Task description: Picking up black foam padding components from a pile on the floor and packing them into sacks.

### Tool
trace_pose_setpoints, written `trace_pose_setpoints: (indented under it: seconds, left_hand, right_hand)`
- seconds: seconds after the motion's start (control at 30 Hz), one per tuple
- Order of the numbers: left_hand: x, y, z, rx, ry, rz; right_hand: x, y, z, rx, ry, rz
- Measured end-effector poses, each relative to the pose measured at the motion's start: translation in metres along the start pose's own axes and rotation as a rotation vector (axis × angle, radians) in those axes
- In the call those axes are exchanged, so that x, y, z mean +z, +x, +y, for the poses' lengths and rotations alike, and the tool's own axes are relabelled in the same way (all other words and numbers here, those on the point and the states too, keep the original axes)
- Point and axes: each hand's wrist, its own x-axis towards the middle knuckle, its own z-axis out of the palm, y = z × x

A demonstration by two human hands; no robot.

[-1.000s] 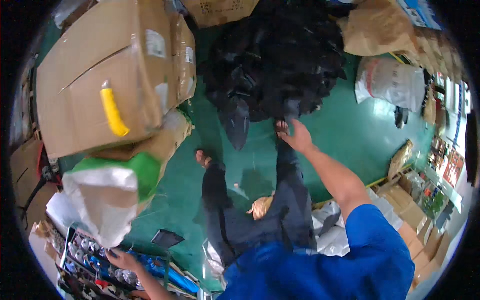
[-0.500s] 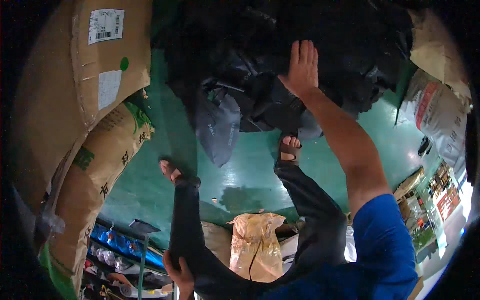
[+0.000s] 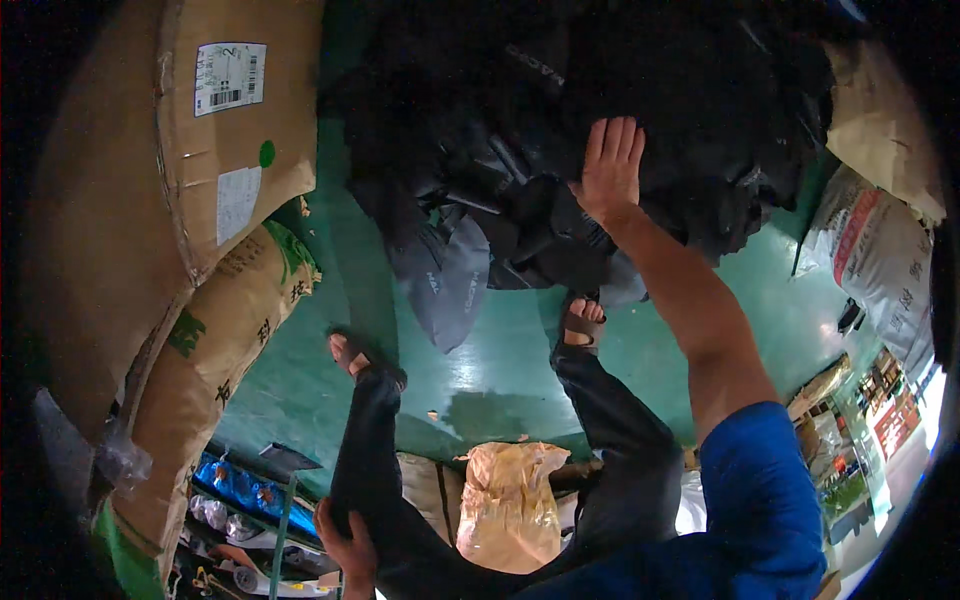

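A big heap of black, cloth-like pieces (image 3: 440, 90) lies on the floor in front of me, some with pale lettering. My right hand (image 3: 611, 180) reaches forward with fingers stretched out and rests flat against the heap, holding nothing. Closer to my feet, a dark grey piece (image 3: 450, 290) hangs out from the heap's front edge onto the floor. My left hand (image 3: 347, 550) lies on my left leg near the knee, fingers apart with nothing in them. What is under the right palm is hidden.
A large cardboard box (image 3: 250, 140) and brown printed sacks (image 3: 245, 320) stand at the left. White sacks (image 3: 885, 250) lie at the right. A plastic-wrapped bundle (image 3: 510, 510) sits behind my feet on the green floor (image 3: 470, 385). Shelving with small goods (image 3: 250, 500) is at lower left.
The whole view has shifted, so the scene sits a little lower. My right hand remains flat on the heap and my left hand remains on my leg.
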Motion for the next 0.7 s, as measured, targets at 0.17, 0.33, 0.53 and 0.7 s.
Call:
trace_pose_setpoints:
  seconds: [0.17, 0.33, 0.53, 0.7]
  left_hand:
    - [0.003, 0.004, 0.003, -0.031, 0.047, 0.005]
    - [-0.003, -0.001, 0.001, -0.021, 0.031, 0.017]
    - [-0.001, 0.004, -0.010, -0.024, -0.096, -0.014]
    - [-0.001, -0.008, -0.027, -0.004, -0.147, 0.007]
  right_hand:
    - [0.017, 0.006, 0.018, -0.036, 0.025, 0.069]
    - [0.013, 0.010, 0.029, -0.126, 0.177, 0.226]
    - [0.013, 0.017, 0.029, -0.025, 0.006, 0.236]
    - [-0.045, 0.024, 0.030, 0.036, 0.276, -0.058]
